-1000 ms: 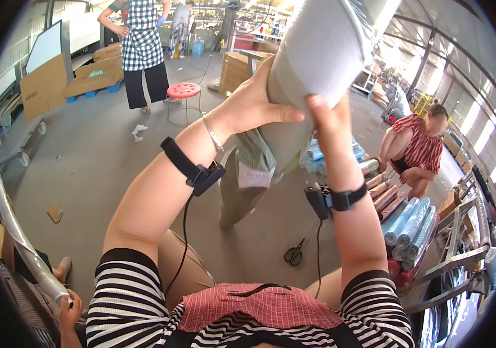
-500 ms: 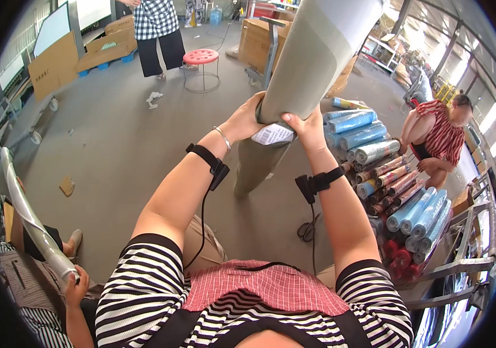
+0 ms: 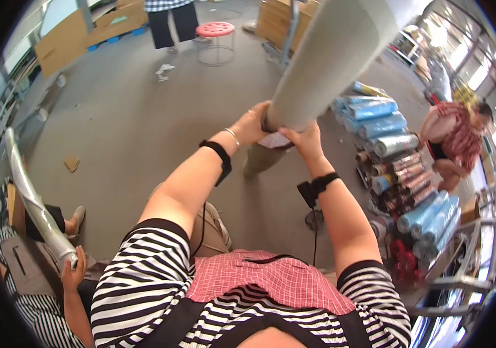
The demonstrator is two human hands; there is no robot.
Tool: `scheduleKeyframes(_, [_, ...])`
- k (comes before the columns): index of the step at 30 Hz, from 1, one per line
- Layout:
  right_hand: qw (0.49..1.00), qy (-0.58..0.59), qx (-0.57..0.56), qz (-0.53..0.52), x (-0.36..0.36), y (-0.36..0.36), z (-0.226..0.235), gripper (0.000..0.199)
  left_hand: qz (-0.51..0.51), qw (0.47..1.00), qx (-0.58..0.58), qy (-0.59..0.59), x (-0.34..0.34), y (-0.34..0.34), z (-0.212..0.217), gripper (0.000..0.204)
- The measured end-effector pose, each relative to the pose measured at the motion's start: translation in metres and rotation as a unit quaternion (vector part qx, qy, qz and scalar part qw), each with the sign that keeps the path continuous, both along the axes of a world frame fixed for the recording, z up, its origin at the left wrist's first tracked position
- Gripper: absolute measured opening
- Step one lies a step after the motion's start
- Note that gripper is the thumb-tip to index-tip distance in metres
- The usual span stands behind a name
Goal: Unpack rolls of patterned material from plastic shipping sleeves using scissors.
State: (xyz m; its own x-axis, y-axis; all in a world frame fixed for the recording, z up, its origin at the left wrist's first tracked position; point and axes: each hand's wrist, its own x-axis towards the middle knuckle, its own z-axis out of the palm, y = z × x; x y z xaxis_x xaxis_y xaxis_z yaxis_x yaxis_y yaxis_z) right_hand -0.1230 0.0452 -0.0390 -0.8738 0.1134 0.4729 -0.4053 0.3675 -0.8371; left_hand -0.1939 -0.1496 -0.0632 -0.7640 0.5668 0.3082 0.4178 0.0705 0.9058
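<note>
Both my hands grip a long, thick grey-green roll of sheet material (image 3: 329,64), which stands tilted in front of me, its upper end leaning to the right. My left hand (image 3: 255,123) is wrapped round its left side, and my right hand (image 3: 306,142) clasps the right side with the thumb on the front. Just under my hands a white label (image 3: 274,140) shows in part. Below it the roll's darker lower part (image 3: 261,160) reaches down toward the floor. A black strap sits on each of my forearms, with a cable hanging from it.
To the right lie stacked blue rolls (image 3: 378,110) and patterned rolls (image 3: 401,174), with a crouching person (image 3: 456,136) beyond. A metal frame (image 3: 462,282) stands lower right. At the left, another person's hand (image 3: 74,269) holds a shiny roll (image 3: 33,203). A red stool (image 3: 215,29) stands ahead.
The roll's upper end leans further right and its label shows less. My hands keep their grip. The surroundings have shifted in view, and the person at the right has moved a little.
</note>
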Motion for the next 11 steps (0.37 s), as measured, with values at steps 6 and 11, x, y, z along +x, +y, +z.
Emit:
scheduleKeyframes(6, [0.999, -0.015, -0.004, 0.030, -0.006, -0.025, -0.016, 0.055, 0.026, 0.999, 0.018, 0.029, -0.014, -0.007, -0.046, 0.089])
scheduleKeyframes(11, [0.979, 0.064, -0.006, 0.192, -0.026, -0.056, -0.003, 0.063, 0.159, 0.966, -0.184, 0.085, 0.002, -0.059, -0.008, 0.092])
